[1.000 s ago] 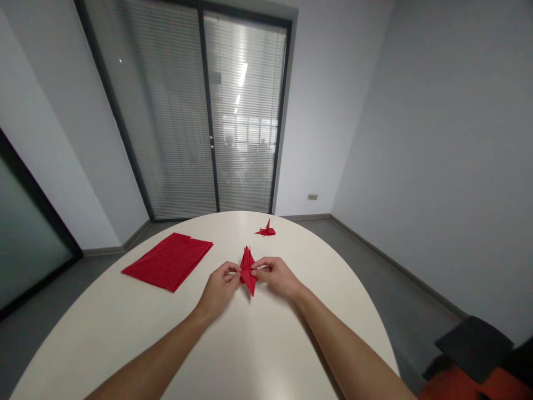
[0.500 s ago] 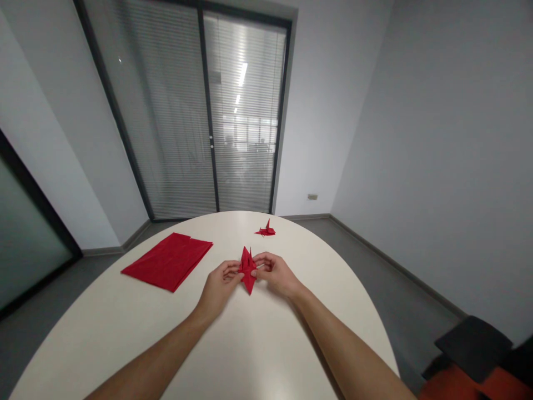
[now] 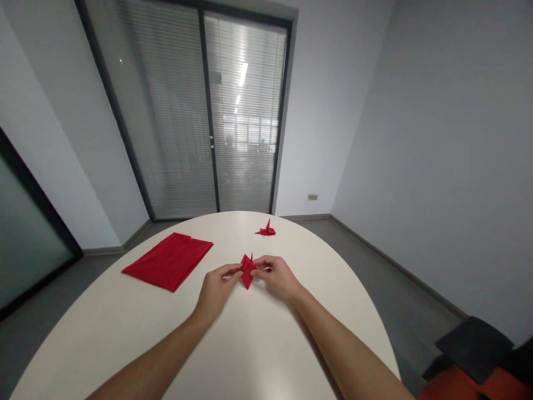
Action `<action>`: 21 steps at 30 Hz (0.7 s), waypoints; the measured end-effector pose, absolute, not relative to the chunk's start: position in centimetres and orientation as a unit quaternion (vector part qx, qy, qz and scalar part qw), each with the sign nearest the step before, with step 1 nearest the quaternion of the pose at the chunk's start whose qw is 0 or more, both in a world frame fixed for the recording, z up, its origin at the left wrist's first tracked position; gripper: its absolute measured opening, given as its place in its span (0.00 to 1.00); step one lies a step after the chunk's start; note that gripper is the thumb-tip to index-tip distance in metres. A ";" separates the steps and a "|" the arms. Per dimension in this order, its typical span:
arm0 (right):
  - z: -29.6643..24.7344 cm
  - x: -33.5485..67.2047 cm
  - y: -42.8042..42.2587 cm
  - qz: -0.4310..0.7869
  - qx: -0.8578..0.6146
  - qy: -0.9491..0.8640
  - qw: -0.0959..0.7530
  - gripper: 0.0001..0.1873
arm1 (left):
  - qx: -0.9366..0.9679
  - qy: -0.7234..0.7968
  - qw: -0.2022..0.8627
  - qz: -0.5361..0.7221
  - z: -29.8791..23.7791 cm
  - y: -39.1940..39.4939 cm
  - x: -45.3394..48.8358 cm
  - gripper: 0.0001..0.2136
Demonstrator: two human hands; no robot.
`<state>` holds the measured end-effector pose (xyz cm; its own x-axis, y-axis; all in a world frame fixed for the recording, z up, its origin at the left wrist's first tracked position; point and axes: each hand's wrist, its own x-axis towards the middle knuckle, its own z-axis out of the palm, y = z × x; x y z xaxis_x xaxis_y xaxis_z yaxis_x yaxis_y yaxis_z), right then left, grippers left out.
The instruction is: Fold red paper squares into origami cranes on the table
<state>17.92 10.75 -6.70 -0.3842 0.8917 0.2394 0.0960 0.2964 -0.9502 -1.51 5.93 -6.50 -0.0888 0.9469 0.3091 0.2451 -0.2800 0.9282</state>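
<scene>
The fold (image 3: 247,279) sits lower than half a second ago, its far tips dropped and its near tip drawn in. It lies between my hands, long axis pointing away from me: my left hand (image 3: 213,289) pinches its left side, my right hand (image 3: 278,275) its right, so neither is nearer. Ahead of my right is one figure (image 3: 268,231); left of my left, red paper (image 3: 169,264), sheets uncountable. One fold, two hands.

No text, number or sign is readable, though the wall plate (image 3: 312,197) is perhaps too small to tell.
</scene>
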 end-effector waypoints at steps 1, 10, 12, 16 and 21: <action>-6.7 17.9 10.7 0.467 -0.362 -0.686 0.425 0.17 | 0.596 0.504 0.318 0.538 -6.4 5.9 -1.5 0.12; -6.4 17.8 10.4 0.409 -0.371 -0.704 0.447 0.09 | 0.641 0.480 0.254 0.542 -6.0 5.6 -1.4 0.07; -6.4 17.8 10.3 0.399 -0.371 -0.708 0.450 0.08 | 0.637 0.485 0.262 0.539 -6.1 5.6 -1.3 0.08; -6.4 17.8 10.1 0.418 -0.373 -0.711 0.426 0.10 | 0.624 0.505 0.292 0.521 -6.3 5.7 -1.1 0.09; -6.6 17.7 10.1 0.463 -0.348 -0.703 0.414 0.15 | 0.622 0.507 0.311 0.510 -6.4 5.7 -1.0 0.11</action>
